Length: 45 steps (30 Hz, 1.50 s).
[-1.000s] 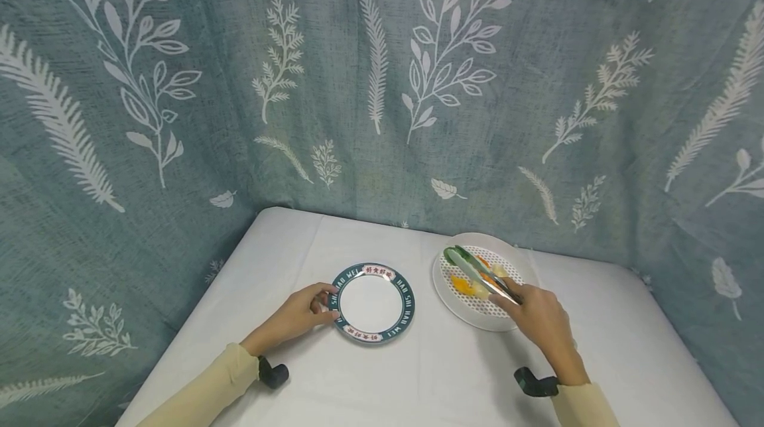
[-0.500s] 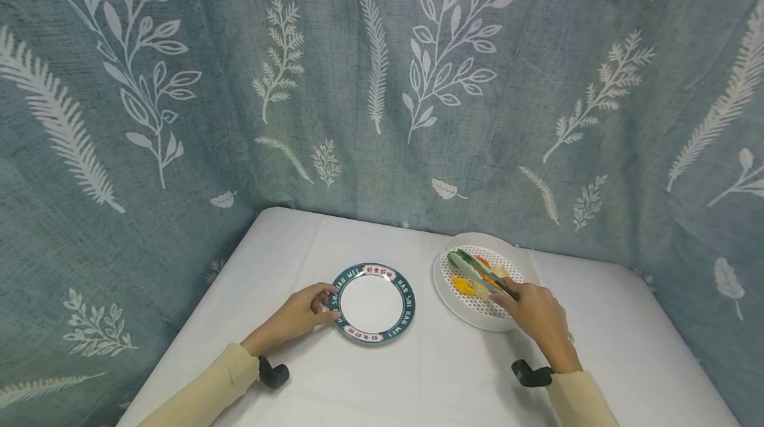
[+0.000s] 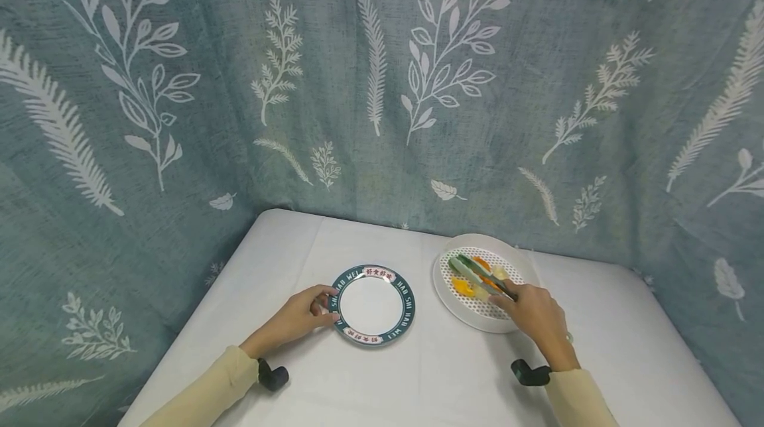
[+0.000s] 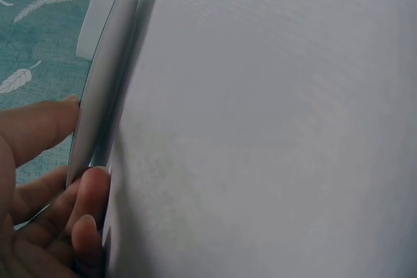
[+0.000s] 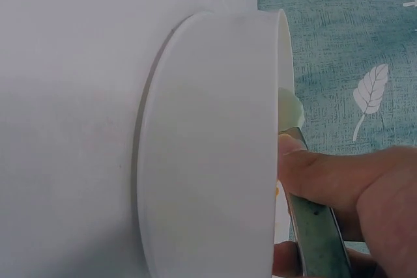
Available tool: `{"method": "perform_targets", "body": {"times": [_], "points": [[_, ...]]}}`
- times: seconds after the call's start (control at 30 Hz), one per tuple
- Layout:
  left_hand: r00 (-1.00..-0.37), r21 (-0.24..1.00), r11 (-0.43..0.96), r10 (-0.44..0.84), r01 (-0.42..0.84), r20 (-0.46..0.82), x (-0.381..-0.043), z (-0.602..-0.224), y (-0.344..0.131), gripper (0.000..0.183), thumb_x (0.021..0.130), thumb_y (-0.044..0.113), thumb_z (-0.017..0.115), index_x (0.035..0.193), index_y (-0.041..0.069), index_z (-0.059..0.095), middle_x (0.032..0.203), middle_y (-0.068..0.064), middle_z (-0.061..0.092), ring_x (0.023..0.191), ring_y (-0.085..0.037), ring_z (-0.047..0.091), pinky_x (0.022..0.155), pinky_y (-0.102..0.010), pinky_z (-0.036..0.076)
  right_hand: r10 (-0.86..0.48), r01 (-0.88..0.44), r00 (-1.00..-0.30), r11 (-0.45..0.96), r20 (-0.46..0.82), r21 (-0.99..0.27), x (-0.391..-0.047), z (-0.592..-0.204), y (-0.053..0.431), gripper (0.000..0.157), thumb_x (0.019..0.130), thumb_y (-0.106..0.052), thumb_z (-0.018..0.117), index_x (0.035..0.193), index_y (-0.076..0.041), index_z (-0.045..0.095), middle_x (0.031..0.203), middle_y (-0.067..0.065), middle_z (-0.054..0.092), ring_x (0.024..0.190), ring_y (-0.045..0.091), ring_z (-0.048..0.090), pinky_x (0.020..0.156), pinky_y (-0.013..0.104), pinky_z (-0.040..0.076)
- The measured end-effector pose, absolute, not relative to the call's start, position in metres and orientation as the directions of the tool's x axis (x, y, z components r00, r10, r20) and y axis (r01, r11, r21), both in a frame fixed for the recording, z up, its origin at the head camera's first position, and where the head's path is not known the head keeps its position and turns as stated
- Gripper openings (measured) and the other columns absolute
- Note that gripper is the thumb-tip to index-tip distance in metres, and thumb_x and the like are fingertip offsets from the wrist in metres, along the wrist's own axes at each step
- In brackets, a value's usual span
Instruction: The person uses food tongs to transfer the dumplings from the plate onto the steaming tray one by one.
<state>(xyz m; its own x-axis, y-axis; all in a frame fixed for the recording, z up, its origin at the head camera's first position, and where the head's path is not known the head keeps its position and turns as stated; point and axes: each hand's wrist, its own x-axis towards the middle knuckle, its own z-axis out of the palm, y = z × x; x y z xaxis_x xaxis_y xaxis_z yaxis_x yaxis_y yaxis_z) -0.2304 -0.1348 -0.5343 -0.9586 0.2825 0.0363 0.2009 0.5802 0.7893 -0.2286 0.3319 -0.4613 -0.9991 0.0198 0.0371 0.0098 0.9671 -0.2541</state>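
Observation:
My left hand [image 3: 298, 313] pinches the near left rim of a round plate [image 3: 408, 307] with a dark teal lettered border. In the left wrist view, the thumb lies on the plate's upper face and fingers [image 4: 94, 190] curl beneath its edge. A pair of metal tongs [image 3: 489, 278] is gripped in my right hand [image 3: 537, 313], reaching over a white round steamer basket [image 3: 471, 241] with a perforated floor. The tongs' tips are at a green piece [image 3: 455, 266] in the basket; I cannot tell if they clamp it. Yellow [image 3: 462, 287], orange [image 3: 481, 261] and pale [image 3: 500, 272] food pieces lie around it.
Both the plate and the basket are on a white-covered table [image 3: 418, 387], the basket to the right near the back edge. A teal leaf-patterned curtain [image 3: 382, 82] hangs behind and at the sides. The basket's wall [image 5: 208, 141] rises high beside my right hand.
The tongs have sunk lower into the basket and slightly toward me, with their arms closer together. My right hand shifted slightly; the left hand and plate have stayed put.

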Motion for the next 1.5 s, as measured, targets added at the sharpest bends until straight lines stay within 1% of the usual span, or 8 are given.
{"method": "perform_targets", "body": {"times": [0.27, 0.57, 0.7, 1.0, 1.1, 1.27, 1.4, 1.5], "points": [[-0.951, 0.796, 0.565, 0.305, 0.216, 0.042, -0.230, -0.533, -0.136, 0.052, 0.091, 0.029, 0.080, 0.137, 0.012, 0.062, 0.106, 0.001, 0.061, 0.081, -0.014, 0.053, 0.066, -0.028, 0.047, 0.027, 0.019, -0.999, 0.969, 0.029, -0.247, -0.228, -0.463, 0.336, 0.074, 0.091, -0.055, 0.073, 0.140, -0.001, 0.060, 0.120, 0.031, 0.067, 0.067, 0.025, 0.052, 0.050, 0.037, 0.037], [-0.951, 0.800, 0.560, 0.305, 0.214, 0.040, -0.230, -0.533, -0.136, 0.053, 0.091, 0.029, 0.080, 0.137, 0.012, 0.062, 0.106, 0.001, 0.061, 0.081, -0.014, 0.053, 0.067, -0.028, 0.047, 0.014, 0.002, -0.999, 0.968, 0.042, -0.252, -0.224, -0.457, 0.340, 0.077, 0.091, -0.058, 0.071, 0.141, -0.001, 0.060, 0.123, 0.030, 0.066, 0.072, 0.027, 0.057, 0.052, 0.040, 0.040], [-0.953, 0.797, 0.566, 0.299, 0.212, 0.042, -0.230, -0.533, -0.135, 0.052, 0.091, 0.028, 0.081, 0.137, 0.011, 0.062, 0.105, 0.001, 0.061, 0.081, -0.014, 0.053, 0.066, -0.027, 0.047, 0.016, 0.000, -0.998, 0.964, 0.059, -0.265, -0.222, -0.457, 0.342, 0.078, 0.090, -0.059, 0.072, 0.142, -0.003, 0.059, 0.123, 0.031, 0.066, 0.072, 0.027, 0.055, 0.052, 0.039, 0.038], [-0.960, 0.782, 0.589, 0.278, 0.204, 0.040, -0.230, -0.534, -0.134, 0.054, 0.088, 0.028, 0.083, 0.135, 0.011, 0.063, 0.102, 0.001, 0.061, 0.078, -0.013, 0.052, 0.064, -0.027, 0.046, 0.016, -0.003, -0.998, 0.957, 0.061, -0.290, -0.218, -0.460, 0.344, 0.078, 0.089, -0.061, 0.072, 0.140, -0.004, 0.061, 0.131, 0.032, 0.061, 0.075, 0.027, 0.057, 0.052, 0.037, 0.038], [-0.958, 0.786, 0.583, 0.284, 0.207, 0.041, -0.230, -0.535, -0.134, 0.054, 0.088, 0.029, 0.083, 0.135, 0.011, 0.063, 0.103, 0.001, 0.061, 0.078, -0.013, 0.052, 0.064, -0.027, 0.046, 0.008, -0.013, -0.997, 0.959, 0.074, -0.281, -0.215, -0.459, 0.342, 0.078, 0.089, -0.059, 0.073, 0.140, -0.003, 0.061, 0.129, 0.033, 0.061, 0.072, 0.026, 0.055, 0.052, 0.037, 0.037], [-0.955, 0.791, 0.573, 0.294, 0.212, 0.043, -0.229, -0.534, -0.135, 0.053, 0.090, 0.028, 0.082, 0.136, 0.011, 0.063, 0.103, 0.002, 0.061, 0.078, -0.013, 0.052, 0.064, -0.027, 0.046, 0.001, -0.027, -0.995, 0.960, 0.103, -0.278, -0.210, -0.457, 0.340, 0.075, 0.088, -0.056, 0.075, 0.139, -0.002, 0.062, 0.120, 0.033, 0.066, 0.067, 0.024, 0.050, 0.050, 0.036, 0.035], [-0.954, 0.795, 0.567, 0.296, 0.214, 0.046, -0.229, -0.534, -0.135, 0.052, 0.090, 0.026, 0.081, 0.136, 0.011, 0.062, 0.103, 0.002, 0.061, 0.079, -0.014, 0.053, 0.064, -0.027, 0.046, -0.002, -0.038, -0.992, 0.957, 0.126, -0.288, -0.205, -0.454, 0.338, 0.075, 0.087, -0.056, 0.077, 0.137, -0.002, 0.064, 0.116, 0.031, 0.068, 0.067, 0.023, 0.051, 0.051, 0.036, 0.036], [-0.953, 0.798, 0.562, 0.298, 0.217, 0.050, -0.230, -0.535, -0.135, 0.052, 0.090, 0.026, 0.081, 0.136, 0.010, 0.062, 0.103, 0.001, 0.061, 0.079, -0.014, 0.053, 0.065, -0.027, 0.046, -0.005, -0.046, -0.990, 0.955, 0.140, -0.292, -0.200, -0.453, 0.335, 0.076, 0.086, -0.056, 0.078, 0.137, -0.002, 0.064, 0.117, 0.029, 0.068, 0.070, 0.023, 0.053, 0.052, 0.036, 0.037]]}}
